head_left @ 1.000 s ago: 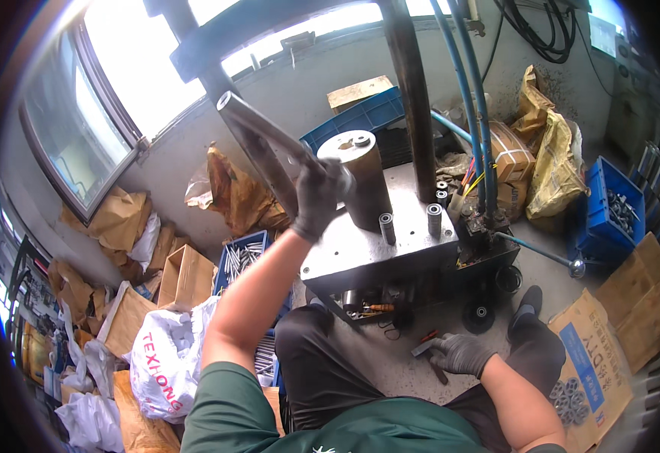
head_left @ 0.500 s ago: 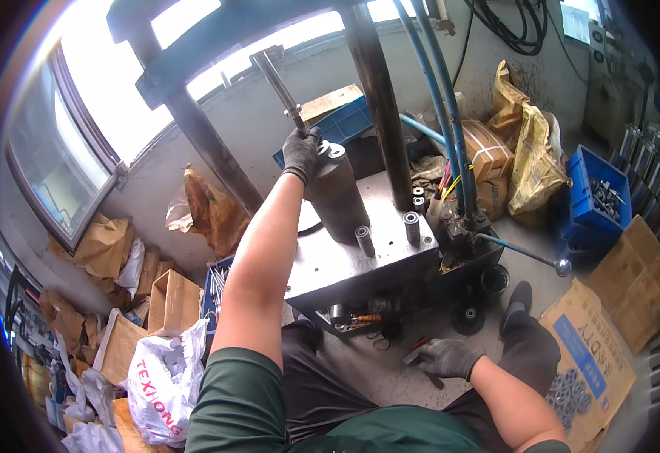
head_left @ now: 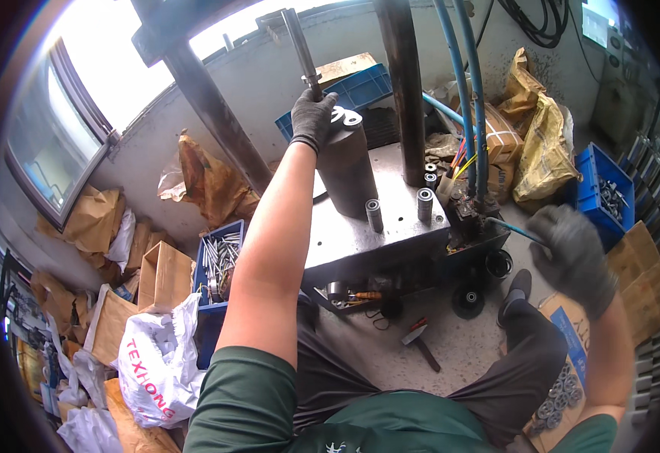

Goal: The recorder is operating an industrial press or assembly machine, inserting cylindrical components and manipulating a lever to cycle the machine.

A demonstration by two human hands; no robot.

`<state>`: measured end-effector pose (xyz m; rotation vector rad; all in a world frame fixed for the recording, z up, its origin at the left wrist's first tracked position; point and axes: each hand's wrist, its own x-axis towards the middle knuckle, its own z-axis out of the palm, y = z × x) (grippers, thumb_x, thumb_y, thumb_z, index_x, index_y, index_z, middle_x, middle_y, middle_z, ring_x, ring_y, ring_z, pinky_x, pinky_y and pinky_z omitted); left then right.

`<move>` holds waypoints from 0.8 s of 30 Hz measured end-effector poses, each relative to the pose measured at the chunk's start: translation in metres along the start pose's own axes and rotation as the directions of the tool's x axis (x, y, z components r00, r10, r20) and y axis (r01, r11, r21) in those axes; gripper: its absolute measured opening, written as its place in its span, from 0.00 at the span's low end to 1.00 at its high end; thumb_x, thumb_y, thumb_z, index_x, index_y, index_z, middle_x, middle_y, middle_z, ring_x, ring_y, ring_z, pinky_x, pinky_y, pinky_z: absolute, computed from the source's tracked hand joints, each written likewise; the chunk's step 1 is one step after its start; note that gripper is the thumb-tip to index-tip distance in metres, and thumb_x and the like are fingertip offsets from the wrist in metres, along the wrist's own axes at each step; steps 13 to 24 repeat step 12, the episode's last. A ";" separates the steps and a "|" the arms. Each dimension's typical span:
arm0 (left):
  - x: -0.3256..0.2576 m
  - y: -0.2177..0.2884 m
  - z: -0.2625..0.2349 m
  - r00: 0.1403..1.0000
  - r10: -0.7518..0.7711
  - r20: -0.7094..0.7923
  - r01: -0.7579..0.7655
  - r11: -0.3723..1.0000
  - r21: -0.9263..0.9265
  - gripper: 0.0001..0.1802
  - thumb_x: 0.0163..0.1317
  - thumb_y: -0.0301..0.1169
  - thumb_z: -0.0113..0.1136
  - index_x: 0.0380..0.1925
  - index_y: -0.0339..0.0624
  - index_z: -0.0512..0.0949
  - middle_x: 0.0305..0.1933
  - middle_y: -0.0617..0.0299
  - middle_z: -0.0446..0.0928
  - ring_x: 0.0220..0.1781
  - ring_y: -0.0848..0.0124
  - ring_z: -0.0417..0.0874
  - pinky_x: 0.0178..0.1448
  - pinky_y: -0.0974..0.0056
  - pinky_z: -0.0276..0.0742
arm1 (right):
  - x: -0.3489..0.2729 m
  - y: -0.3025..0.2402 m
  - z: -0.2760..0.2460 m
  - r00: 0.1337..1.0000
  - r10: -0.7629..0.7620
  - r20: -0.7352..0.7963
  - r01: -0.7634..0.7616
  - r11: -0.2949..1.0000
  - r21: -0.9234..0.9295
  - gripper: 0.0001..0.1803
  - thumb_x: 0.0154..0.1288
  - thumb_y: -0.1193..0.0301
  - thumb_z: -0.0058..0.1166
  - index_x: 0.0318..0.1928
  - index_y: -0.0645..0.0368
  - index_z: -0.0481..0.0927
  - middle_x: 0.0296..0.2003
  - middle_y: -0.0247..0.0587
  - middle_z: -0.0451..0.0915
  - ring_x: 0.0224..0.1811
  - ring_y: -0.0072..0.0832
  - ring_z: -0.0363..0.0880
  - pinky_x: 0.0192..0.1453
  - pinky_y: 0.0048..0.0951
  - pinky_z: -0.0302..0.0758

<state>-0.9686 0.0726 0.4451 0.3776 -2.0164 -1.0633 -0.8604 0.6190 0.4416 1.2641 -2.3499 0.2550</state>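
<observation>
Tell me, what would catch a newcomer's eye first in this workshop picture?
Probably the gloved left hand, raised at top centre, gripping a long steel rod that stands in a dark metal cylinder on the grey press table. At the right edge the gloved right hand, blurred, is by a thin blue-handled lever. Lower left, a blue crate of metal pins sits among brown paper bags.

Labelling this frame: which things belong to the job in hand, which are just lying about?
In hand:
- left hand gripping the metal rod
- dark steel cylinder under the rod
- press table
- right hand raised near the blue-handled lever

Lying about:
- hammer on the floor
- blue crate of pins
- white sack
- brown paper bags
</observation>
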 end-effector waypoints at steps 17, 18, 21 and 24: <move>-0.015 0.018 -0.005 0.996 0.030 -0.084 -0.007 0.965 0.261 0.25 0.66 0.46 0.74 0.57 0.45 0.84 0.50 0.46 0.90 0.57 0.51 0.91 0.66 0.52 0.82 | -0.028 0.001 0.004 0.671 0.125 0.731 -0.239 0.970 0.054 0.29 0.58 0.55 0.70 0.59 0.53 0.89 0.51 0.53 0.89 0.55 0.51 0.88 0.59 0.47 0.83; -0.015 0.018 -0.005 0.996 0.030 -0.084 -0.007 0.965 0.261 0.25 0.66 0.46 0.74 0.57 0.45 0.84 0.50 0.46 0.90 0.57 0.51 0.91 0.66 0.52 0.82 | -0.028 0.001 0.004 0.671 0.125 0.731 -0.239 0.970 0.054 0.29 0.58 0.55 0.70 0.59 0.53 0.89 0.51 0.53 0.89 0.55 0.51 0.88 0.59 0.47 0.83; -0.015 0.018 -0.005 0.996 0.030 -0.084 -0.007 0.965 0.261 0.25 0.66 0.46 0.74 0.57 0.45 0.84 0.50 0.46 0.90 0.57 0.51 0.91 0.66 0.52 0.82 | -0.028 0.001 0.004 0.671 0.125 0.731 -0.239 0.970 0.054 0.29 0.58 0.55 0.70 0.59 0.53 0.89 0.51 0.53 0.89 0.55 0.51 0.88 0.59 0.47 0.83; -0.015 0.018 -0.005 0.996 0.030 -0.084 -0.007 0.965 0.261 0.25 0.66 0.46 0.74 0.57 0.45 0.84 0.50 0.46 0.90 0.57 0.51 0.91 0.66 0.52 0.82 | -0.028 0.001 0.004 0.671 0.125 0.731 -0.239 0.970 0.054 0.29 0.58 0.55 0.70 0.59 0.53 0.89 0.51 0.53 0.89 0.55 0.51 0.88 0.59 0.47 0.83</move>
